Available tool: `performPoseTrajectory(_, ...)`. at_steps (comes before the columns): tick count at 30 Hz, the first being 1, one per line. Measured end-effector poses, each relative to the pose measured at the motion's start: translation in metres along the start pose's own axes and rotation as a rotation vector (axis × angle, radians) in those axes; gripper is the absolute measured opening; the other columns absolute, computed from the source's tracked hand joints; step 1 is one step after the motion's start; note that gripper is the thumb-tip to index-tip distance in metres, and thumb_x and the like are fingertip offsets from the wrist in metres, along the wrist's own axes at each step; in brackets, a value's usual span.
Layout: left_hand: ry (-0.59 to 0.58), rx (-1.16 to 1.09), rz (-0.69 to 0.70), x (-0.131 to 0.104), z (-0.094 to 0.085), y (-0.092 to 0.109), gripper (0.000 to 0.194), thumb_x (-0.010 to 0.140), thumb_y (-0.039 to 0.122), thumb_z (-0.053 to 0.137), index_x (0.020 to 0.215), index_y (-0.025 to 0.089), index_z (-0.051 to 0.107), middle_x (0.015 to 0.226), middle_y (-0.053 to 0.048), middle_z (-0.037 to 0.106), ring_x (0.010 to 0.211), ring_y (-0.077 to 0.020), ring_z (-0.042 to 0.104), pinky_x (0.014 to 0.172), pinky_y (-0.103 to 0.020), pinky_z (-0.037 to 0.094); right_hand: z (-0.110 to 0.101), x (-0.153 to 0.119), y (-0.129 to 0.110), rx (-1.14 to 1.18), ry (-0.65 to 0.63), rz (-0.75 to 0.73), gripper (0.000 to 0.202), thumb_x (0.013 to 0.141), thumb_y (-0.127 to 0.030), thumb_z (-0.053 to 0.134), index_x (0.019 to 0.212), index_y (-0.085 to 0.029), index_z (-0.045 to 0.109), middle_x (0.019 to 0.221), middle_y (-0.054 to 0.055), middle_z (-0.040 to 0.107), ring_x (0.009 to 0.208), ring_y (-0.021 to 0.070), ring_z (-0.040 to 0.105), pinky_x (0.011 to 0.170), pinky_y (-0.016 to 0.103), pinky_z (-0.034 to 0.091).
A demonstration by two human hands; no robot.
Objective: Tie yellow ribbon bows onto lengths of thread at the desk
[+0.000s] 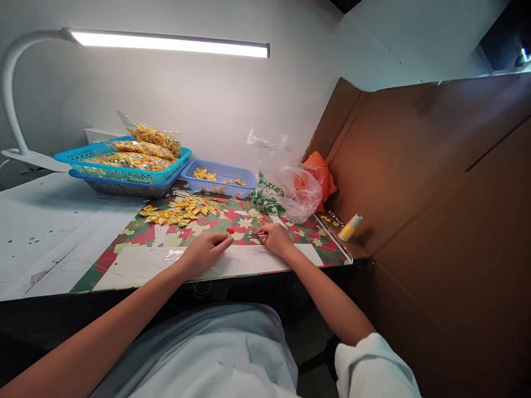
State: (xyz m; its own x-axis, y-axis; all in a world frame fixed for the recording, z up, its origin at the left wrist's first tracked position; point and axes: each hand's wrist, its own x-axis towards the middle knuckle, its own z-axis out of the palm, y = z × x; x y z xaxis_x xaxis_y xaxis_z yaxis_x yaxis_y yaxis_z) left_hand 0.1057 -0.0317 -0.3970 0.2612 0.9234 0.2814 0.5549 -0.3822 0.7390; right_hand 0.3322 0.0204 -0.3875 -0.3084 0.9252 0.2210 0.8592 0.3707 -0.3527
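My left hand (207, 251) rests near the front of the table, thumb and fingers pinched together; whatever lies between them is too small to make out. Just beyond its fingertips is a small red piece (230, 230). To the right, my right hand (276, 239) grips a slim metal tool (254, 236), like tweezers, its tip toward the left hand. Yellow ribbon bows (182, 211) lie heaped behind my left hand, with thin gold stems (207, 200) beside them. Fine thread (203, 288) hangs over the table edge below the left wrist.
A turquoise basket (153, 177) of bagged yellow bows stands back left, stacked on another basket. Beside it sits a blue basket (232, 189) with a few bows. Plastic bags (305, 193), a yellow-white thread spool (350, 227) and a cardboard wall (423, 182) flank the right. A lamp (170, 43) hangs above.
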Motion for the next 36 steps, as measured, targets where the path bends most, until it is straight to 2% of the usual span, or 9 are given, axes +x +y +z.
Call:
performPoseTrajectory(4, 0.003, 0.016, -0.006, 0.0, 0.001, -0.002, 0.045, 0.084, 0.055, 0.04, 0.058, 0.02, 0.03, 0.057, 0.002, 0.03, 0.055, -0.0131, 0.033, 0.054, -0.026, 0.024, -0.012, 0.024, 0.025, -0.005, 0.128, 0.136, 0.023, 0.088, -0.013, 0.058, 0.102, -0.019, 0.075, 0.1, 0.007, 0.074, 0.093, 0.0213, 0.067, 0.073, 0.027, 0.046)
performPoseTrajectory(8, 0.003, 0.025, -0.022, 0.0, 0.0, -0.003, 0.044, 0.085, 0.055, 0.038, 0.059, 0.02, 0.029, 0.058, 0.002, 0.029, 0.055, -0.0131, 0.032, 0.054, -0.026, 0.023, -0.026, 0.035, 0.05, 0.021, 0.2, 0.197, 0.03, 0.095, -0.028, 0.052, 0.119, -0.013, 0.065, 0.104, 0.009, 0.071, 0.093, 0.0193, 0.066, 0.077, 0.026, 0.047)
performPoseTrajectory(11, -0.001, 0.019, -0.028, -0.001, 0.0, -0.002, 0.045, 0.085, 0.056, 0.038, 0.059, 0.02, 0.03, 0.058, 0.002, 0.029, 0.055, -0.0131, 0.031, 0.053, -0.026, 0.023, -0.032, 0.029, 0.068, 0.017, 0.189, 0.183, 0.031, 0.095, -0.031, 0.051, 0.118, -0.013, 0.061, 0.103, 0.008, 0.07, 0.09, 0.0179, 0.064, 0.078, 0.026, 0.047)
performPoseTrajectory(17, 0.029, -0.033, -0.049, -0.001, 0.0, 0.002, 0.048, 0.084, 0.059, 0.04, 0.058, 0.02, 0.036, 0.056, 0.002, 0.033, 0.054, -0.0134, 0.034, 0.051, -0.026, 0.025, -0.033, 0.004, 0.089, -0.078, 0.096, 0.153, 0.015, 0.086, -0.025, 0.063, 0.096, -0.014, 0.068, 0.101, 0.009, 0.068, 0.098, 0.021, 0.059, 0.087, 0.03, 0.044)
performPoseTrajectory(21, -0.011, 0.021, -0.058, 0.005, -0.018, 0.003, 0.06, 0.087, 0.067, 0.029, 0.064, 0.019, 0.057, 0.061, -0.002, 0.053, 0.061, -0.0182, 0.05, 0.058, -0.027, 0.037, -0.034, -0.003, 0.086, -0.132, 0.129, 0.205, 0.022, 0.085, -0.023, 0.065, 0.105, -0.014, 0.07, 0.11, 0.012, 0.065, 0.112, 0.0276, 0.054, 0.095, 0.037, 0.042)
performPoseTrajectory(25, -0.019, 0.171, 0.036, 0.016, -0.057, 0.014, 0.074, 0.087, 0.072, 0.019, 0.075, 0.018, 0.068, 0.087, -0.007, 0.07, 0.083, -0.0244, 0.062, 0.078, -0.031, 0.045, -0.04, 0.001, 0.063, -0.091, 0.203, 0.147, 0.03, 0.087, -0.022, 0.062, 0.116, -0.014, 0.067, 0.12, 0.013, 0.059, 0.117, 0.0283, 0.051, 0.102, 0.041, 0.041)
performPoseTrajectory(29, -0.023, 0.226, 0.095, 0.022, -0.092, 0.034, 0.082, 0.086, 0.078, 0.016, 0.075, 0.017, 0.069, 0.079, -0.006, 0.067, 0.072, -0.0207, 0.058, 0.07, -0.029, 0.045, -0.038, 0.007, 0.011, 0.244, 0.171, -0.176, 0.029, 0.084, -0.024, 0.067, 0.112, -0.016, 0.067, 0.114, 0.01, 0.061, 0.11, 0.0233, 0.057, 0.099, 0.039, 0.044)
performPoseTrajectory(31, -0.034, 0.209, 0.101, 0.021, -0.102, 0.043, 0.084, 0.086, 0.08, 0.016, 0.076, 0.017, 0.07, 0.068, -0.004, 0.059, 0.062, -0.0176, 0.052, 0.063, -0.027, 0.042, -0.031, 0.009, -0.022, 0.456, 0.063, -0.275, 0.033, 0.085, -0.033, 0.069, 0.114, -0.017, 0.066, 0.118, 0.01, 0.062, 0.108, 0.0217, 0.059, 0.094, 0.037, 0.047)
performPoseTrajectory(36, -0.084, 0.111, 0.103, 0.015, -0.11, 0.056, 0.083, 0.085, 0.082, 0.02, 0.079, 0.015, 0.07, 0.057, 0.0, 0.039, 0.053, -0.0136, 0.035, 0.051, -0.025, 0.031, -0.009, 0.016, -0.093, 0.868, -0.311, -0.289, 0.06, 0.076, -0.051, 0.078, 0.124, -0.021, 0.06, 0.128, 0.01, 0.06, 0.11, 0.0219, 0.061, 0.082, 0.031, 0.052)
